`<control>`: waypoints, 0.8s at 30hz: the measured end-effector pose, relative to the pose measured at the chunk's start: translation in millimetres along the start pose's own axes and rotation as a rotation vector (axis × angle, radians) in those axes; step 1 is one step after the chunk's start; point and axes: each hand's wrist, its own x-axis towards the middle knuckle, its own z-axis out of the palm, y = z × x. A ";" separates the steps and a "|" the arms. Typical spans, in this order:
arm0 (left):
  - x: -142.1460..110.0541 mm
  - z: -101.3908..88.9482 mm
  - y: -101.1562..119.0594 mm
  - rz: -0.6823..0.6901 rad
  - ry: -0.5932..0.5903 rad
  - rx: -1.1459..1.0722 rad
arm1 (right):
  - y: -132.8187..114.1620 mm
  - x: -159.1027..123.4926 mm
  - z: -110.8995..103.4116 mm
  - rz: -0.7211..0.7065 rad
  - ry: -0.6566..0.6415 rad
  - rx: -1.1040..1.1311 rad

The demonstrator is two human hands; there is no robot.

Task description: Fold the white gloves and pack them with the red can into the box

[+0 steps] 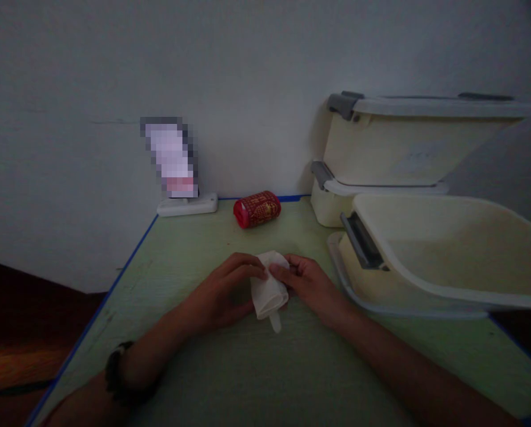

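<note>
A pale off-white bundle of thin, soft-looking material is folded into a loose tube, its layered opening turned toward the person and a narrow, rounded tab poking out below. It is held near the middle of the green table. The left hand grips its left side; the right hand pinches its upper right, thumb in front. Beyond lies a red, gold-patterned cylinder; a cream bin stands to the right.
</note>
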 end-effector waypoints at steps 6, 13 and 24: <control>7.4 -2.9 -13.0 -0.477 0.466 -0.600 | -2.0 -0.9 -0.4 -0.119 0.064 0.099; 16.2 -12.8 -22.7 -0.646 0.780 -1.093 | 1.5 0.9 -10.4 -0.336 0.165 0.157; 11.9 -11.9 -8.5 -0.544 0.588 -1.148 | -5.9 -12.1 -3.2 -0.660 0.230 -0.661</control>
